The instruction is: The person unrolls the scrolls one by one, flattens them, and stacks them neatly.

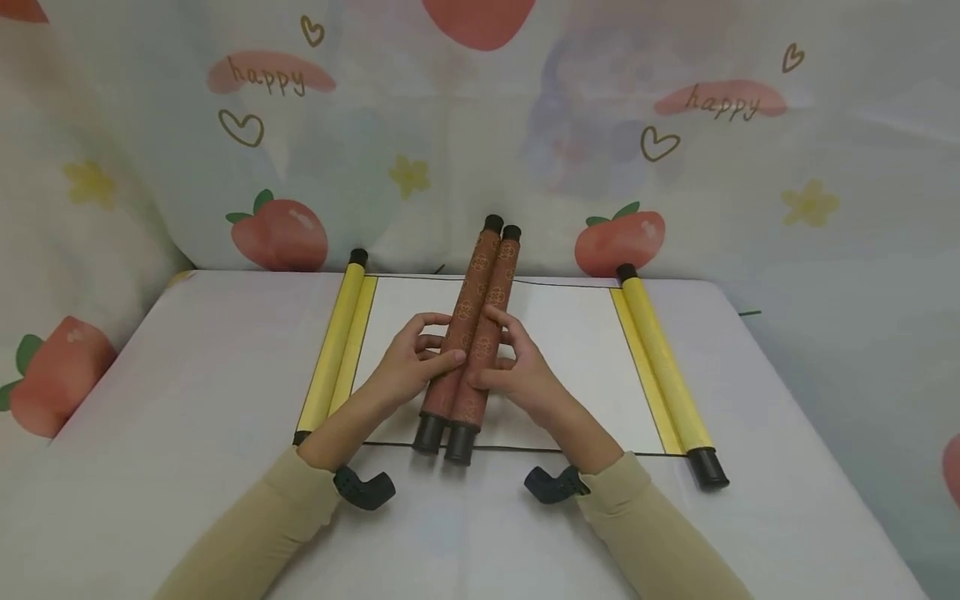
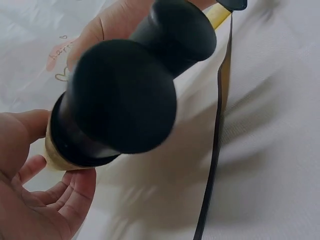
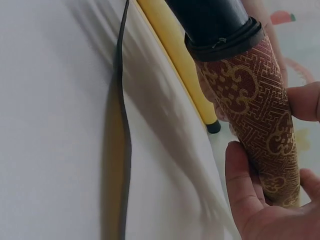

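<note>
Sleeves point(image 1: 247, 517) nearside of white sheet point(image 1: 577, 367), left hand point(image 1: 401, 362) grasping left brown roll point(image 1: 467, 304), right hand point(image 1: 528, 371) grasping right brown roll point(image 1: 491, 325), both rolls above sheet, yellow rollers point(image 1: 666, 367) flanking sheet.

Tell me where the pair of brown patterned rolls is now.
In the head view's centre, the rolls are held between left hand and right hand, over the white rectangular sheet.

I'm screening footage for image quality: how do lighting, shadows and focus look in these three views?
Head view: muted, fairly even light, with the pattern on the patterned rolls readable; left wrist: the nearest black end cap looms large, dark and nearly featureless; right wrist: soft-edged shadows streak the white sheet, while the nearer roll's pattern looks crisp.
</note>
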Action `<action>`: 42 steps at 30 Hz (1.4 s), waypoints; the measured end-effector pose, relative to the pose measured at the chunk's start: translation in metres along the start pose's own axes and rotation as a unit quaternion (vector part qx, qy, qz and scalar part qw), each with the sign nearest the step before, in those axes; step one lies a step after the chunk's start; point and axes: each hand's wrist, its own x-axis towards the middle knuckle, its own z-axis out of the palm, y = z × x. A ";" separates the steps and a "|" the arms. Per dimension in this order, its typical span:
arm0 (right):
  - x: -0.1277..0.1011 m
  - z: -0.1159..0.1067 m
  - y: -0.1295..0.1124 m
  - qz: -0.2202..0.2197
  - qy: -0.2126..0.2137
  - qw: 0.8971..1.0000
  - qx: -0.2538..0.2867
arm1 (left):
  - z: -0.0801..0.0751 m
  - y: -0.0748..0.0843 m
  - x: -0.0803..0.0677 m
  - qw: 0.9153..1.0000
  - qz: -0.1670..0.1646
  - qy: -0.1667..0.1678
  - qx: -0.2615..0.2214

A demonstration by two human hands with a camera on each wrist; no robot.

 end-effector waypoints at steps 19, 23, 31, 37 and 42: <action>-0.016 -0.018 0.016 -0.029 -0.020 0.999 -0.004 | 0.013 -0.006 -0.003 0.998 0.009 -0.044 0.053; -0.021 -0.020 0.020 -0.038 -0.024 0.999 0.014 | 0.019 -0.008 -0.002 0.999 -0.002 -0.042 0.030; -0.025 -0.024 0.015 -0.045 -0.043 0.998 0.020 | 0.022 0.000 -0.009 1.000 0.005 -0.027 0.003; -0.030 -0.027 0.009 -0.029 -0.036 0.999 0.018 | 0.025 0.004 -0.014 0.999 0.001 -0.035 0.009; -0.029 -0.025 0.006 -0.024 -0.021 0.999 -0.002 | 0.023 0.005 -0.016 1.000 -0.002 -0.029 0.002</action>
